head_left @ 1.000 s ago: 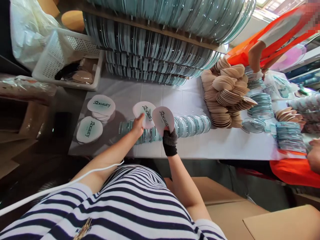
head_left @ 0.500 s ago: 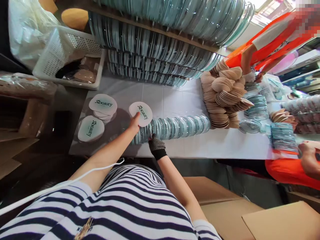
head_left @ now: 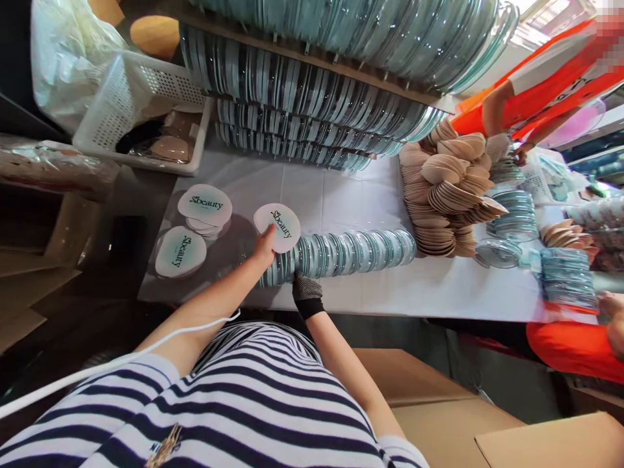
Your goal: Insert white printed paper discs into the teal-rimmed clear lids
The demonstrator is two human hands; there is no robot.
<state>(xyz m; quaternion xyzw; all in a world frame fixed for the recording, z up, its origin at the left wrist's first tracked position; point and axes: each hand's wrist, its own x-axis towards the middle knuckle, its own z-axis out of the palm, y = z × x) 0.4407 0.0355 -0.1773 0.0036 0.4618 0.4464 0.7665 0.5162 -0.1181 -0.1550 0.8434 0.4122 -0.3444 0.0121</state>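
While a white basket stands at the back on my left, round white cards lie in two spots in front of it, on the pale surface. Next comes my left hand. Its thumb presses on one white card and its other fingers are tucked under, so it pinches the card up by the left end of a long row of clear round packs. I can't see if more cards hide below it.

A second ago my gloved right hand held up a card too. Now no card shows there and it is down at the near side of the row, so I think the work is at the packs now. Its fingers are bent by the packs, but I can't tell how wide they are or if they grip one.

The row goes on to the right, almost to a big heap of tan pads. Past the heap is another person's hand.
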